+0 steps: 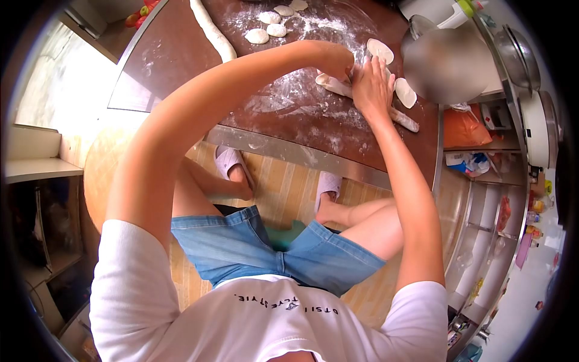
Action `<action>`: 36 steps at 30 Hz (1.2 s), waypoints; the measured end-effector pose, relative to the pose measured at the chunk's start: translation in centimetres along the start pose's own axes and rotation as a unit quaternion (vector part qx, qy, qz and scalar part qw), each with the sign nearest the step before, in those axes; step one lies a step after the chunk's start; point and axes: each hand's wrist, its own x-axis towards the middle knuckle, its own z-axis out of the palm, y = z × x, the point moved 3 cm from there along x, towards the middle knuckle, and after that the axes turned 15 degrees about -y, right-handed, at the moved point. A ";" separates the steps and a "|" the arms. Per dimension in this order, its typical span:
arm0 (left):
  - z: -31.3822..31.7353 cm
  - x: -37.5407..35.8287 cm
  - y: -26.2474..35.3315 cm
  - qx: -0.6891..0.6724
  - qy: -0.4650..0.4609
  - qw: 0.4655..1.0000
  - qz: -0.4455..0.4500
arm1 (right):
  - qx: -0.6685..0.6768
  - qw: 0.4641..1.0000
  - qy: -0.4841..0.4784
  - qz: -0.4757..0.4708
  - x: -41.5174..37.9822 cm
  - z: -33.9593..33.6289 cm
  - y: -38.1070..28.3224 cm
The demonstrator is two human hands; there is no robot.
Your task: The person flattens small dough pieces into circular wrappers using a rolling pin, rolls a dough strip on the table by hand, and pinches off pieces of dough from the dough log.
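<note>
Right hand [371, 92]: laid palm down across the rod, fingers stretched forward and lying close together; flat contact from above, no visible pinch.
Left hand [339, 61]: reaches across from the left, wrist bent, beside the right; fingertips mostly hidden, so can't tell if they pinch or press.
Rod [405, 119]: floured, slanting under the right hand on the table, its near-right end sticking out past the wrist. Pin or dough: can't tell.
Flap [333, 85]: pale, dough-like, at the far-left side of the hands; can't tell if it joins the rod.
Discs [405, 93]: two thin white ones on the table, one just beyond the fingers, one to the right of the right hand.
Lumps [257, 37]: five small floured pieces grouped toward the far left-centre, well apart from the hands.
Rope [212, 30]: long dough strip at far left, partly behind the left forearm.
Table [268, 130]: brown top, metal edge, flour smeared around the hands and lumps.
Bowl [422, 25]: metal, far right, next to a blurred patch.
Shelves [482, 148]: right of the table, orange bag [465, 130] on one level.
Floor [280, 160]: striped; slippers [229, 160] on the person's feet.
</note>
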 end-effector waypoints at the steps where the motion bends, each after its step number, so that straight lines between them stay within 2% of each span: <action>1: 0.2 -0.1 0.1 -0.003 0.025 0.999 0.027 | 0.005 1.000 -0.019 -0.009 -0.9 -0.2 -0.3; 3: 0.9 -0.7 0.4 -0.006 0.074 0.994 0.080 | 0.017 0.998 -0.052 -0.030 -4.8 -0.7 -1.2; 4: 1.0 -1.4 1.1 0.015 0.082 0.994 0.072 | 0.042 0.996 -0.057 -0.060 -7.3 -1.5 -1.8; 7: 0.8 -1.8 0.7 -0.110 0.076 0.988 0.071 | 0.086 0.985 -0.105 -0.105 -12.0 -4.1 -1.9; 8: 1.0 -1.3 -0.2 -0.204 0.045 0.976 0.067 | 0.097 0.981 -0.127 -0.112 -12.5 -4.4 -1.4; 11: 1.7 -2.1 0.0 -0.134 0.043 0.983 0.118 | 0.087 0.985 -0.105 -0.110 -12.3 -3.6 0.3; 12: 1.9 -2.3 0.7 -0.082 0.034 0.991 0.102 | 0.087 0.986 -0.101 -0.104 -12.0 -3.5 0.2; 15: 1.7 -2.5 2.0 -0.065 0.060 0.995 0.036 | 0.090 0.988 -0.088 -0.086 -11.9 -3.0 -0.3; 16: 1.5 -2.5 2.1 -0.098 0.089 0.989 0.061 | 0.091 0.989 -0.082 -0.082 -12.0 -2.9 -0.3; 19: 1.4 -1.6 1.5 -0.145 0.030 0.988 0.053 | 0.064 0.994 -0.069 -0.049 -11.4 -2.7 -0.3; 20: 1.7 -0.8 0.8 -0.081 0.050 0.989 0.114 | 0.052 0.996 -0.066 -0.037 -10.6 -2.5 -0.3; 23: 1.8 -1.3 0.6 -0.114 0.080 0.974 0.180 | 0.024 0.999 -0.033 -0.002 -5.9 -0.8 1.1; 26: 0.9 -1.0 1.0 -0.064 0.050 0.994 0.073 | -0.012 1.000 0.003 -0.001 -0.7 -0.4 2.6; 29: 0.4 -0.6 1.3 -0.033 0.059 0.997 0.024 | 0.022 1.000 -0.002 0.007 0.6 0.2 3.3; 30: 0.5 -0.3 1.3 -0.015 0.062 0.997 0.043 | 0.015 1.000 -0.001 -0.006 -0.4 0.3 3.1; 32: 0.9 0.6 1.4 0.018 0.069 0.994 0.085 | 0.042 0.997 -0.069 0.013 -4.5 -0.8 1.3; 33: 1.1 0.6 1.4 -0.007 0.075 0.992 0.097 | 0.010 0.997 -0.072 -0.012 -6.5 -0.7 1.1; 36: 1.0 0.1 1.3 -0.097 0.090 0.985 0.107 | 0.086 0.991 -0.079 -0.064 -11.3 -2.6 -0.3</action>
